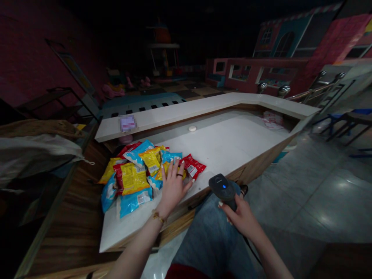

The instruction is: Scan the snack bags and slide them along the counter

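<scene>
Several snack bags lie heaped at the left end of the white counter. On the front of the heap is a yellow snack bag (135,179), with a blue snack bag (135,202) beneath it. At the heap's right side is a red snack bag (193,166), its barcode label facing up. My left hand (173,183) rests over the right part of the heap, palm down, fingers spread, partly covering another yellow bag. In my right hand (241,214) is a black barcode scanner (222,187) with a blue light, held by its handle beside the counter.
A raised white ledge (180,116) runs along the counter's far side, with a blurred card (128,123) on it. A small white round object (192,128) sits on the counter (226,143). Left is a white sack (37,149); dark stools (351,122) stand at right.
</scene>
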{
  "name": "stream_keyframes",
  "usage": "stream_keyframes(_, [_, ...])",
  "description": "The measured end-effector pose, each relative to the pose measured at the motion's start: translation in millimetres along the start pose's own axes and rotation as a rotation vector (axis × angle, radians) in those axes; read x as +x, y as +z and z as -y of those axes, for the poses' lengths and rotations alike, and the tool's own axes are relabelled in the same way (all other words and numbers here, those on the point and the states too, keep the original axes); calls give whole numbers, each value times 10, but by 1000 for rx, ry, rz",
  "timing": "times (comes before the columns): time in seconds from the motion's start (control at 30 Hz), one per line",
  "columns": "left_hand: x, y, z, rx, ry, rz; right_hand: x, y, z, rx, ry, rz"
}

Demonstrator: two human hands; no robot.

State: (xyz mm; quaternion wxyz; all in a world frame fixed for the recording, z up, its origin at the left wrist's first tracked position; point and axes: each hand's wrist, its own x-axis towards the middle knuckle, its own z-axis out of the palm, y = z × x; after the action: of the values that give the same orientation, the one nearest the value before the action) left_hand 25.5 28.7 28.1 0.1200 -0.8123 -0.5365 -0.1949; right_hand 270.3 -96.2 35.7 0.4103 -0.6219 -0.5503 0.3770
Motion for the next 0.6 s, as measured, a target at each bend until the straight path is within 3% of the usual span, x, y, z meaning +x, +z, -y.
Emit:
stream_keyframes(0.1, [165,2,-37,16,36,75,20,-4,44,-11,6,31])
stream_keyframes(0.2, [185,30,-166,6,71,128,28,1,70,-5,13,33])
stream_keyframes(0.4, [31,56,-472,-69,83,104,25,-2,61,-29,19,43])
stream_keyframes(0.6, [171,74,-478,-31,126,105,49,-18,65,-26,25,34])
